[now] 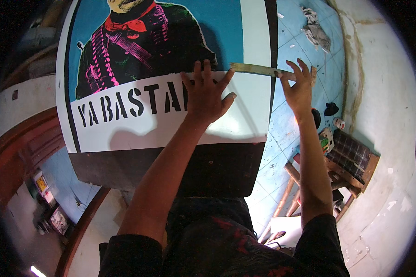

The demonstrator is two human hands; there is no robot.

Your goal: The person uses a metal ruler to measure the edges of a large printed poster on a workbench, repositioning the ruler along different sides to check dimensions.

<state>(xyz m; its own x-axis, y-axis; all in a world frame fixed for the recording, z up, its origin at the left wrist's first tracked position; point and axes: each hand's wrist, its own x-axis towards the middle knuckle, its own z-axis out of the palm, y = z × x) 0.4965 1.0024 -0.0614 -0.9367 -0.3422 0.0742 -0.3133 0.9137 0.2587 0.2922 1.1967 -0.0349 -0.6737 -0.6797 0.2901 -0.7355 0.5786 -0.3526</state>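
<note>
A large poster [152,133] with a painted figure and stencilled black lettering lies on a dark table [222,169]. My left hand [208,95] rests on it with fingers spread, covering the end of the lettering; its index fingertip is near the end of a flat, worn strip [253,68], perhaps a ruler. That strip runs right across the poster's white margin and past the table's edge. At its right part, beyond the edge, my right hand [300,86] touches or pinches it between thumb and a finger, the other fingers raised.
A grey cloth [315,33] lies on the blue tiled floor [287,38] at upper right. A wooden stool or chair with a dark checked top [352,155] stands at right beside a pale wall [391,114]. At lower left is a red-brown wooden edge [78,235].
</note>
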